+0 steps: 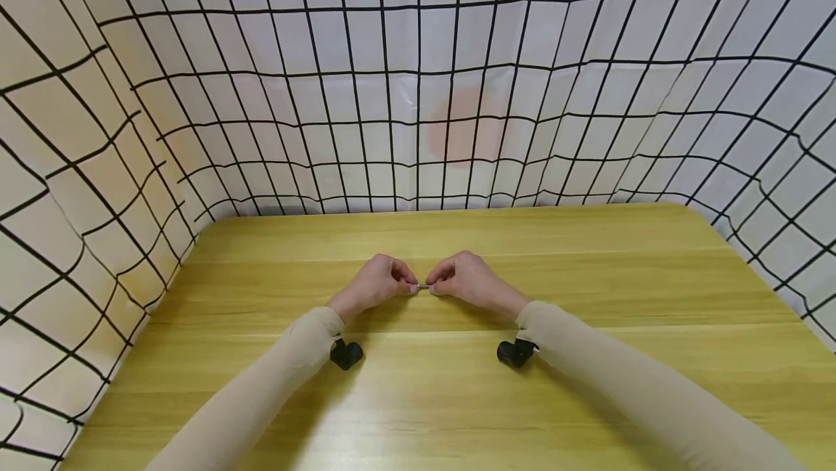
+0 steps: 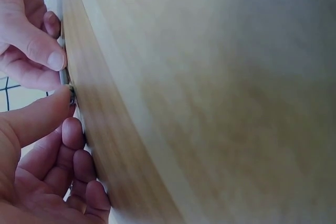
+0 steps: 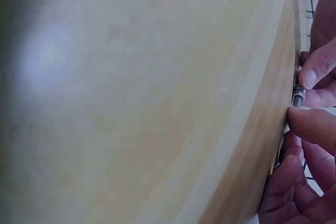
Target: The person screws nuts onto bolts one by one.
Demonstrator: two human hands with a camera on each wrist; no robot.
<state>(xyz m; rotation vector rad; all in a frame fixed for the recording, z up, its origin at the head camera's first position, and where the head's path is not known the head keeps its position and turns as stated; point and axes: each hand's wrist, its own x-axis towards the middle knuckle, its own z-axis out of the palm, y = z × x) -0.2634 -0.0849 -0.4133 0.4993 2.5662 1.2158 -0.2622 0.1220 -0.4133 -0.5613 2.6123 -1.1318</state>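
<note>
A small metal bolt (image 1: 423,287) lies level between my two hands, close over the wooden table. My left hand (image 1: 380,282) pinches its left end between thumb and fingertips, where a wider silver nut (image 3: 298,93) shows. From the right, my right hand (image 1: 466,281) pinches the bolt's shaft, its thumb and fingertips hiding that end. A short stretch of the threaded shaft (image 3: 297,101) shows between the fingertips in the right wrist view. In the left wrist view, the nut peeks out beside the left thumb (image 2: 50,111). The other fingers of both hands curl loosely inward.
The light wooden table (image 1: 431,398) spreads around both hands. White sheeting behind a black grid net (image 1: 418,72) rises at the back and sides. Under each sleeve cuff sits a black wrist camera, left (image 1: 346,353) and right (image 1: 516,353).
</note>
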